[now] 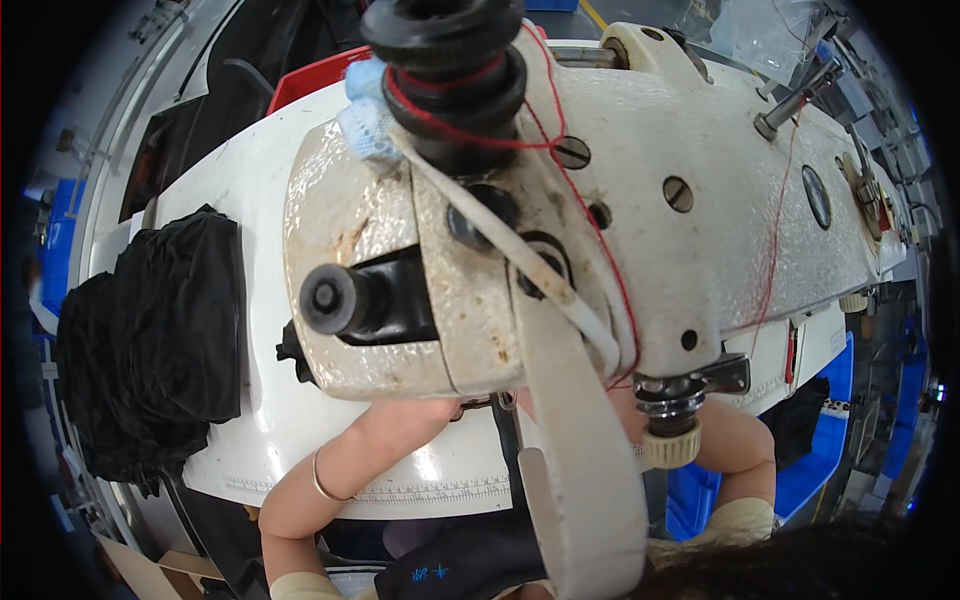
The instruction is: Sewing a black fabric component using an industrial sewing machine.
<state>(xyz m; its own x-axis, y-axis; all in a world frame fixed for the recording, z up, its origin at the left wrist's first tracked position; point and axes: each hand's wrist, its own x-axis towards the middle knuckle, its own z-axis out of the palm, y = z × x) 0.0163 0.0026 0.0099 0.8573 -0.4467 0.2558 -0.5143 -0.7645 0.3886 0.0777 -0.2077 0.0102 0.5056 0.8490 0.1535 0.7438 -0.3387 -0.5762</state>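
A white sewing machine [480, 340] fills the middle of the view and hides most of both my hands. My left forearm [350, 460], with a thin bangle at the wrist, reaches in under the machine head; the fingers of my left hand are out of sight. From the other side my right forearm [735, 445] bends in beneath the machine, its fingers hidden too. A narrow strip of black fabric [508, 445] runs over the table's near edge between my arms. More black cloth [292, 352] pokes out left of the machine head. Red thread [590, 215] runs down the machine's front.
A pile of folded black fabric [180, 320] lies on the white table [262, 400] at the left. Ruler markings line the near edge. Blue bins [825, 440] stand at the lower right, one with black cloth [800, 420]. A red tray [315, 80] sits behind the machine.
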